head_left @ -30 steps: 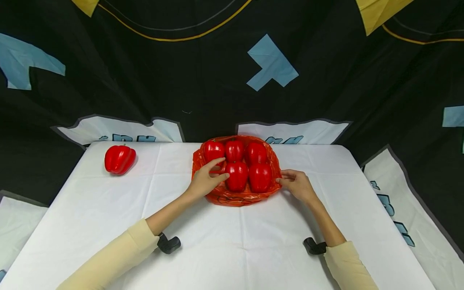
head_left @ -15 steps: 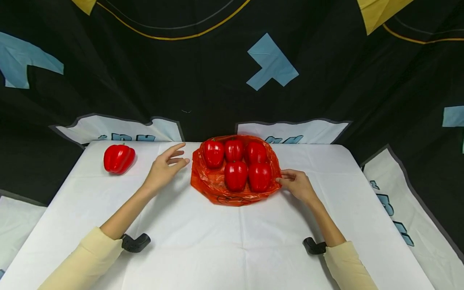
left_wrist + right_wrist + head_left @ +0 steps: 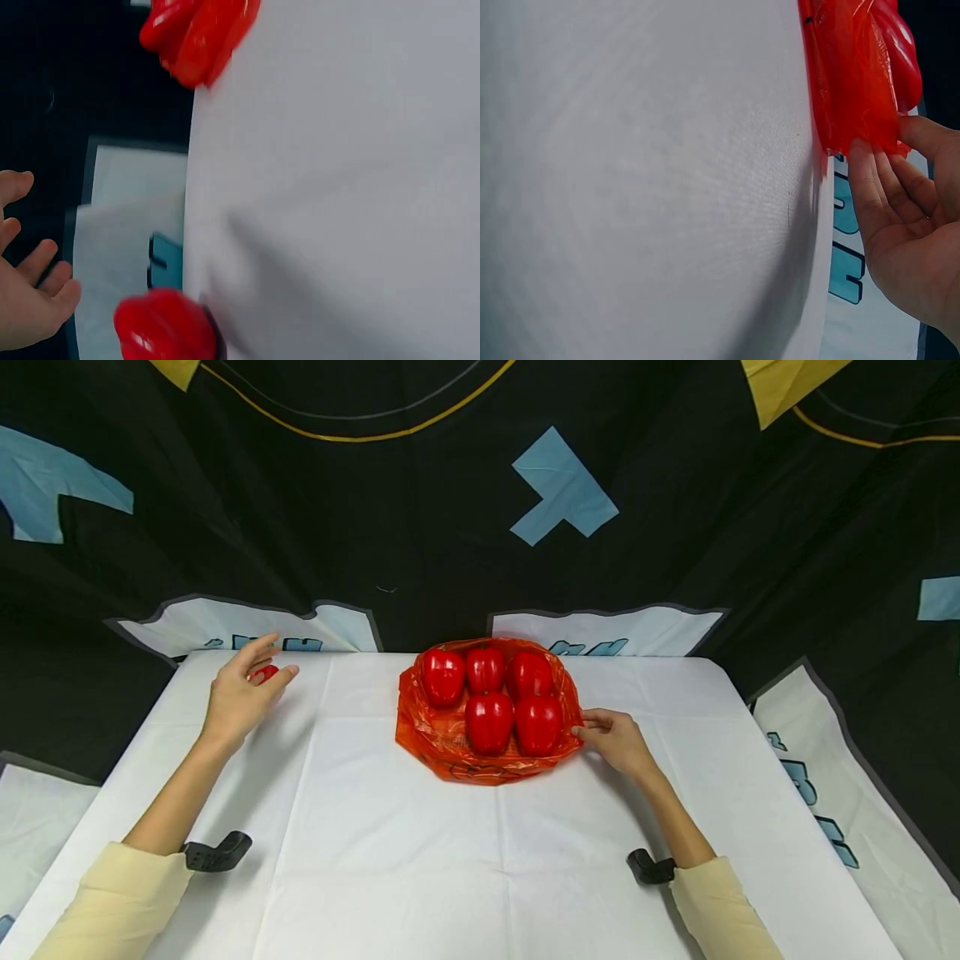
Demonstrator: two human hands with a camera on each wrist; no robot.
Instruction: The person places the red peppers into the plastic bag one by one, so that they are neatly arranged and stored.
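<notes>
In the head view, a red plastic bag (image 3: pixel 441 745) lies open at the middle of the table with several red bell peppers (image 3: pixel 489 724) in it. My right hand (image 3: pixel 619 745) pinches the bag's right edge between thumb and fingers; the right wrist view shows that thumb and the fingertips on the thin plastic (image 3: pixel 855 90). Far to the left, my left hand (image 3: pixel 234 700) is over a lone bell pepper (image 3: pixel 266 674), hiding most of it. In the left wrist view, this hand (image 3: pixel 26 296) has its fingers spread, apart from the lone pepper (image 3: pixel 166 330).
A white cloth (image 3: pixel 390 860) covers the table, whose far edge is close behind the bag. Beyond that edge hangs a black backdrop (image 3: pixel 420 543) with blue and yellow shapes. A black wrist camera (image 3: pixel 217 852) sits on the left forearm, another (image 3: pixel 649 867) on the right.
My left hand has let go of a pepper at the bag's upper left and moved left to the lone pepper. My right hand has stayed at the bag's edge.
</notes>
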